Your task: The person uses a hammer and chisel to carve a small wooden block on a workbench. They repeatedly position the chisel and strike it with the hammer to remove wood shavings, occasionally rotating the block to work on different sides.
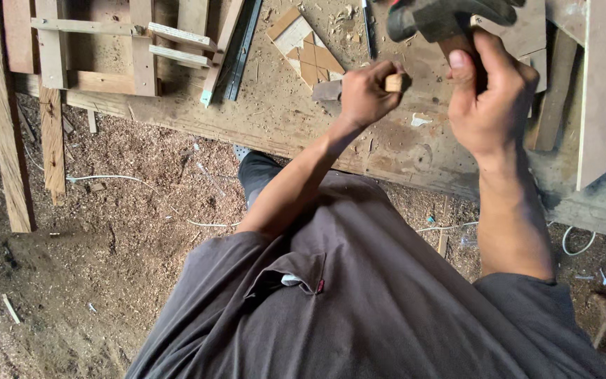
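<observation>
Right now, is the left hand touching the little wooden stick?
Touching. The head view shows the left hand closed in a fist around the small wooden stick, whose end pokes out from between the fingers above the workbench.

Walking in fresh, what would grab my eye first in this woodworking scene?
Probably the two bare hands at the top: the left hand grips a wooden-handled chisel against the dusty wooden workbench, while the right hand holds a dark-headed mallet above it. Left of them lies a small pale-and-brown inlaid wooden panel.
</observation>
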